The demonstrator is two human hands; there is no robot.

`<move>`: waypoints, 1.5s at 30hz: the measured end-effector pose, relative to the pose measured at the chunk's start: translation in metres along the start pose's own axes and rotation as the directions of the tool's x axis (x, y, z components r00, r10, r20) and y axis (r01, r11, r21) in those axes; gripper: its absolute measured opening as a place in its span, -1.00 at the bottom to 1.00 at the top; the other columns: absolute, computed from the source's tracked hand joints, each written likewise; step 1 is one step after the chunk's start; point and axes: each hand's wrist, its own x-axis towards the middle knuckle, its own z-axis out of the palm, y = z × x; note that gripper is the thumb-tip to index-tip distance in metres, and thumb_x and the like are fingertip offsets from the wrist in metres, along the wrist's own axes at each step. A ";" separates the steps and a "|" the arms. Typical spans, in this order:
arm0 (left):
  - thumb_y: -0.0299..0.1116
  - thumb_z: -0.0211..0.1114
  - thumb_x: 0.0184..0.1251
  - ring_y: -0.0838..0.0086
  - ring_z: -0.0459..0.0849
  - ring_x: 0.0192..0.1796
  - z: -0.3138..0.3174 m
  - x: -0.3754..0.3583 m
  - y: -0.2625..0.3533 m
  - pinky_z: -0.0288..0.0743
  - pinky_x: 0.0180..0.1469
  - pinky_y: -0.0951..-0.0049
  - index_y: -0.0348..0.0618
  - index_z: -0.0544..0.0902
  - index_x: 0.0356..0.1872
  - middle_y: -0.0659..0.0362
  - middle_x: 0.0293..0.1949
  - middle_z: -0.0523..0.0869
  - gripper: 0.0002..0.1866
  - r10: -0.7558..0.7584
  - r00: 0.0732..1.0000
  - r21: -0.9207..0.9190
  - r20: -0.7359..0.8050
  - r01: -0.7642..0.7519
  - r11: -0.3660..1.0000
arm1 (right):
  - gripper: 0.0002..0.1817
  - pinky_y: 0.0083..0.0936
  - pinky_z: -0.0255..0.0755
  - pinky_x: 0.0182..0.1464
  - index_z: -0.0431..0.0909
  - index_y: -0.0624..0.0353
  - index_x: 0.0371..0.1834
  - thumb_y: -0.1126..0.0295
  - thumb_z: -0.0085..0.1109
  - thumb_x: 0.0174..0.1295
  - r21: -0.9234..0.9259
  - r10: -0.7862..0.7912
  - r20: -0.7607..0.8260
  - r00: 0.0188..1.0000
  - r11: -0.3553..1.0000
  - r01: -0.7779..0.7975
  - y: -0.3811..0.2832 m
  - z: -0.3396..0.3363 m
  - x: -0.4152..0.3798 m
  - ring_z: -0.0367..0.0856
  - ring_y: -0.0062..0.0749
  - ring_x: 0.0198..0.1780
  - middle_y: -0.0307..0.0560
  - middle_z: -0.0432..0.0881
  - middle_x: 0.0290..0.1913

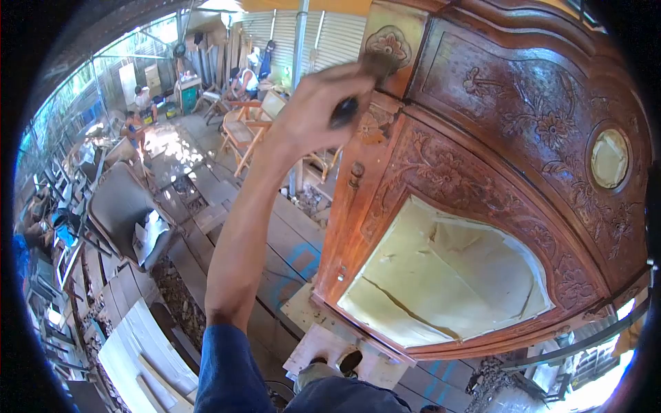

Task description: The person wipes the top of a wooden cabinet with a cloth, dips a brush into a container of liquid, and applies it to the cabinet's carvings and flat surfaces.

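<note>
My left hand (pixel 313 113) is raised and closed around what looks like a brush (pixel 379 65), its dark end blurred. A black part (pixel 344 110) shows between the fingers. The brush end is at the edge of a lighter square block with a carved flower (pixel 389 45), on the left corner of a carved reddish-brown wooden cabinet (pixel 365 165). Below the hand are a second carved flower (pixel 372 124) and a small turned knob (pixel 356 172). Yellowish paper (pixel 447 268) covers the door opening. The upper panel (pixel 509 89) has a wet-looking shine. My right hand is out of view.
Wooden chairs (pixel 241 131) and a metal post (pixel 299 48) stand behind. An upholstered chair back (pixel 124 206) and a white board (pixel 148 354) lie left. Several people (pixel 248 82) are in the background. My feet (pixel 350 360) rest near boards over a gapped plank floor (pixel 206 268).
</note>
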 end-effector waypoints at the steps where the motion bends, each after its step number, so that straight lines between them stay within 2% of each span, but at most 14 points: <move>1: -0.71 0.28 0.11 0.43 0.74 -0.20 -0.006 -0.007 -0.002 0.63 -0.02 0.45 -0.29 0.62 -0.29 0.10 -0.29 0.71 -0.84 -0.025 1.000 -0.081 0.013 0.026 0.996 | -0.81 -0.23 0.55 -0.57 0.68 0.31 -0.28 0.40 0.24 0.43 0.002 -0.001 0.001 1.000 1.000 0.001 -0.002 0.000 0.002 0.73 -0.12 -0.53 0.07 0.63 -0.53; 6: -0.58 0.28 -0.05 0.16 0.63 -0.35 -0.015 0.043 -0.019 0.47 -0.28 0.29 -0.24 0.60 -0.35 0.08 -0.38 0.64 -0.83 -0.020 0.949 -0.147 -0.314 -0.028 0.989 | -0.81 -0.23 0.56 -0.56 0.69 0.31 -0.28 0.40 0.24 0.43 0.000 -0.015 -0.016 1.000 1.000 0.015 -0.008 -0.002 0.005 0.74 -0.11 -0.52 0.07 0.63 -0.53; 10: -0.61 0.27 -0.07 0.16 0.67 -0.32 -0.009 0.025 -0.027 0.49 -0.26 0.28 -0.25 0.60 -0.41 0.07 -0.40 0.64 -0.86 -0.045 0.994 -0.056 -0.095 0.039 0.998 | -0.81 -0.23 0.56 -0.56 0.69 0.31 -0.29 0.40 0.24 0.43 0.013 -0.040 -0.022 0.999 0.999 0.040 -0.010 -0.004 0.013 0.75 -0.11 -0.52 0.07 0.63 -0.53; 14: -0.56 0.32 -0.08 0.12 0.68 -0.31 0.009 0.035 -0.005 0.50 -0.26 0.27 -0.23 0.57 -0.46 0.07 -0.41 0.63 -0.88 -0.011 0.946 -0.168 -0.324 -0.047 0.985 | -0.81 -0.22 0.57 -0.56 0.69 0.31 -0.29 0.40 0.24 0.43 0.037 -0.054 -0.046 0.998 0.998 0.055 -0.003 0.003 0.017 0.75 -0.11 -0.51 0.07 0.63 -0.53; 19: -0.65 0.24 -0.07 0.16 0.71 -0.26 0.000 0.025 0.044 0.56 -0.18 0.30 -0.31 0.60 -0.41 -0.02 -0.33 0.66 -0.87 -0.107 0.973 -0.129 0.204 0.135 0.982 | -0.78 -0.22 0.52 -0.59 0.66 0.36 -0.35 0.46 0.18 0.46 0.099 -0.050 0.014 0.999 0.994 0.048 -0.005 0.004 0.024 0.74 -0.10 -0.54 0.08 0.63 -0.52; 23: -0.52 0.30 0.14 -0.03 0.70 -0.31 0.032 0.040 0.092 0.59 -0.18 0.07 -0.21 0.54 -0.30 -0.01 -0.31 0.63 -0.87 -0.130 0.989 -0.153 0.072 0.140 0.978 | -0.79 -0.25 0.51 -0.60 0.62 0.41 -0.32 0.49 0.14 0.47 0.052 0.066 -0.023 0.998 0.997 -0.065 -0.048 0.025 -0.026 0.73 -0.10 -0.54 0.13 0.62 -0.51; 24: -0.52 0.31 0.14 -0.06 0.71 -0.28 0.044 0.058 0.090 0.60 -0.17 0.03 -0.20 0.54 -0.24 -0.04 -0.25 0.65 -0.82 -0.081 0.995 -0.067 0.054 0.084 0.994 | -0.80 -0.24 0.69 -0.19 0.75 0.30 -0.26 0.48 0.46 0.05 -0.328 0.043 -0.109 0.993 0.941 -0.077 0.038 0.003 0.062 0.81 -0.23 -0.32 0.06 0.80 -0.35; 25: -0.52 0.33 0.14 -0.10 0.72 -0.26 0.050 0.073 0.085 0.62 -0.16 -0.01 -0.18 0.54 -0.17 -0.07 -0.18 0.66 -0.77 -0.031 0.999 0.023 0.039 0.030 0.999 | -0.80 -0.24 0.69 -0.19 0.75 0.30 -0.26 0.48 0.46 0.05 -0.329 0.044 -0.100 0.994 0.941 -0.075 0.041 0.006 0.062 0.81 -0.23 -0.32 0.06 0.80 -0.35; 30: -0.45 0.37 0.22 -0.31 0.66 -0.03 0.048 0.120 0.084 0.60 0.09 -0.08 -0.22 0.54 0.12 -0.30 0.09 0.65 -0.58 0.024 1.000 0.237 -0.018 -0.019 0.971 | -0.78 -0.26 0.70 -0.25 0.76 0.33 -0.32 0.42 0.53 0.03 -0.422 -0.349 -0.146 0.926 0.868 0.261 0.073 0.014 0.084 0.81 -0.17 -0.34 0.08 0.82 -0.29; 34: -0.49 0.36 0.12 -0.09 0.71 0.06 0.074 0.063 0.111 0.66 -0.01 -0.05 -0.20 0.56 -0.03 -0.11 0.01 0.68 -0.65 0.011 0.989 0.282 0.148 -0.053 0.958 | -0.81 -0.25 0.71 -0.25 0.77 0.34 -0.37 0.41 0.49 0.05 -0.246 -0.167 -0.222 0.961 0.963 0.110 0.058 0.028 0.057 0.82 -0.18 -0.34 0.09 0.82 -0.33; 36: -0.49 0.37 0.12 -0.08 0.71 0.07 0.070 0.070 0.123 0.66 -0.02 -0.04 -0.22 0.58 -0.04 -0.13 0.00 0.68 -0.66 0.000 0.974 0.239 0.226 -0.056 0.970 | -0.78 -0.30 0.48 -0.61 0.62 0.36 -0.35 0.49 0.11 0.48 0.005 -0.066 -0.043 0.997 0.998 0.066 0.049 0.032 0.054 0.74 -0.16 -0.53 0.09 0.62 -0.52; 39: -0.46 0.35 0.15 -0.08 0.71 0.06 0.048 0.097 0.117 0.63 0.03 0.00 -0.28 0.64 -0.09 -0.18 -0.02 0.71 -0.72 -0.162 0.976 0.114 0.143 0.147 0.983 | -0.80 -0.25 0.71 -0.27 0.77 0.35 -0.39 0.39 0.46 0.07 -0.166 -0.133 -0.122 0.984 0.980 0.112 0.044 0.027 0.034 0.82 -0.21 -0.36 0.09 0.80 -0.41; 42: -0.39 0.35 0.20 -0.09 0.71 0.05 0.048 0.117 0.100 0.59 0.09 0.03 -0.30 0.66 -0.11 -0.22 -0.04 0.74 -0.73 -0.258 0.961 0.261 0.098 0.226 0.938 | -0.85 -0.24 0.69 -0.35 0.78 0.33 -0.35 0.45 0.44 0.10 -0.085 -0.146 -0.098 0.984 0.987 0.138 0.070 0.025 0.062 0.81 -0.23 -0.40 0.04 0.80 -0.42; 45: -0.33 0.34 0.26 -0.09 0.74 -0.09 0.064 0.136 0.125 0.58 0.07 0.06 -0.30 0.66 -0.17 -0.18 -0.16 0.78 -0.76 -0.530 0.763 0.123 0.370 0.525 0.842 | -0.88 -0.17 0.67 -0.46 0.77 0.34 -0.29 0.53 0.42 0.13 -0.132 -0.202 -0.108 0.973 0.973 0.187 0.083 0.025 0.090 0.79 -0.19 -0.46 0.01 0.79 -0.38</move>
